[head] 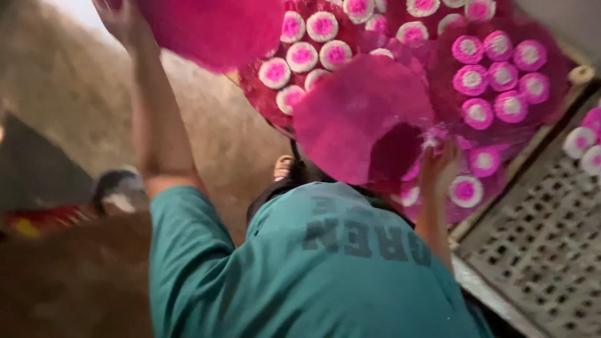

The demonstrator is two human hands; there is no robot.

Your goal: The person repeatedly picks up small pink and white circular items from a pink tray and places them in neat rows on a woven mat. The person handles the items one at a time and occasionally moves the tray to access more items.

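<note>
We look down over our own teal shirt (325,275), which fills the near middle of the view. The picture is blurred by motion.

Our left hand (122,22) is raised at the far left, at the top edge of the view, its bare forearm running up from the sleeve. It touches the edge of a bright pink sheet (216,28) there; the fingers are smeared and partly cut off, so we cannot tell whether they are closed on it or open.

Our right hand (438,166) is up at the right of centre. Its fingers are curled and rest against a second pink sheet (357,116), a rounded one that hangs in the middle of the view, and against the heap behind it. Whether they pinch the sheet we cannot tell.

Behind both sheets, in the far middle and far right, lie pink round bundles (494,78) packed with small discs, each white at the rim and pink at the centre.

At the near right is a grey metal grate (544,250) with rows of small holes; a few more discs (585,147) sit at its far right edge. The ground (69,87) at the left is bare and brown.
</note>
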